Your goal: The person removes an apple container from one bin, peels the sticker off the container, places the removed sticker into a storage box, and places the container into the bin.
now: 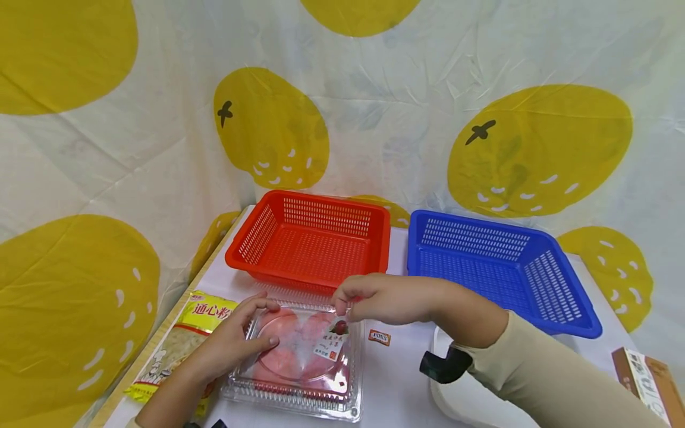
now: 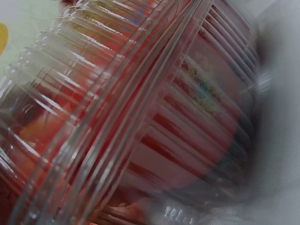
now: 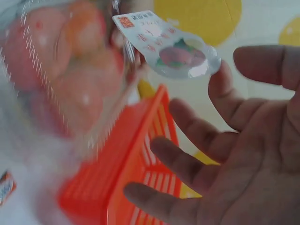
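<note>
A clear plastic clamshell box (image 1: 299, 385) of round pinkish-red fruit (image 3: 77, 91) lies on the table; its ribbed side fills the left wrist view. My left hand (image 1: 241, 339) rests on its left side, thumb laid on the lid and fingers along the upper left edge. With thumb and index fingertips, my right hand (image 1: 382, 299) pinches the end of a label sticker (image 1: 327, 346) at the lid's upper right. In the right wrist view that sticker (image 3: 171, 49) stands away from the lid, its other three fingers spread.
A red basket (image 1: 307, 276) stands behind the box, a blue basket (image 1: 575, 318) to its right. A yellow bag of pasta (image 1: 179, 339) lies left of the box. A small wrapped candy (image 1: 379, 337), a white round container (image 1: 471, 395) and a brown carton (image 1: 647, 380) are on the right.
</note>
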Demonstrator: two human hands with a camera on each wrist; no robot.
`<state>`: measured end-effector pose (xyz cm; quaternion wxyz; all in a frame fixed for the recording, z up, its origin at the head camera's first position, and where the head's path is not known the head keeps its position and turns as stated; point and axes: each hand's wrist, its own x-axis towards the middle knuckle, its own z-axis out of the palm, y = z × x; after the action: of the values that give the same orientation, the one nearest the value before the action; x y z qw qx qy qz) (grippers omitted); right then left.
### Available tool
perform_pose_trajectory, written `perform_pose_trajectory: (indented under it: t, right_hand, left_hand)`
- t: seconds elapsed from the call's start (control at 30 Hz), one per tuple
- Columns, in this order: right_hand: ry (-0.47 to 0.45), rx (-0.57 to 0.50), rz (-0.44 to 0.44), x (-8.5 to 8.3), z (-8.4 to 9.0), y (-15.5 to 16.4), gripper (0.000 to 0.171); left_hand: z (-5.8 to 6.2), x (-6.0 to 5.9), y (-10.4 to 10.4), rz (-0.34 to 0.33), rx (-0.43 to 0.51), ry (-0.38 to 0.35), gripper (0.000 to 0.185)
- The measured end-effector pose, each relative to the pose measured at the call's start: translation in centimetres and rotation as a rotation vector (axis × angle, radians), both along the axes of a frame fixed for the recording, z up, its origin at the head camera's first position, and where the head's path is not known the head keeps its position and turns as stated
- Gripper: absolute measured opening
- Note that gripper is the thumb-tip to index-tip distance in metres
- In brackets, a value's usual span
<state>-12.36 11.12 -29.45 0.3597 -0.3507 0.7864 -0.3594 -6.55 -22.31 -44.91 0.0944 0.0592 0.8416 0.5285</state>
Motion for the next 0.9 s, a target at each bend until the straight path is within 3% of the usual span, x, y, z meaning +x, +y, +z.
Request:
perform_pose_trajectory:
  t: [0.3,0.47,0.63,0.77,0.9]
  right_hand:
    - [-0.099,0.073,-0.108,-1.6,0.9,6.5,0.027]
    - [-0.112,0.118,-0.159,-1.8,0.4,10.9,0.032]
    - [-0.174,0.145,-0.167,-1.9,-1.5,15.8,0.036]
    - [-0.291,0.148,-0.161,-1.4,-3.6,19.5,0.038]
    - [-0.392,0.213,-0.191,-0.6,-5.5,21.8,0.038]
  left_hand:
    - [0.1,0.0,0.1,-0.002,0.008,-0.009,0.052]
    - [0.1,0.1,0.1,-0.007,0.009,0.008,0.052]
    - [0.2,0.1,0.2,-0.007,0.005,0.023,0.052]
    - [0.2,0.1,0.2,-0.022,0.0,0.053,0.051]
    - [0.2,0.1,0.2,-0.008,-0.011,0.033,0.051]
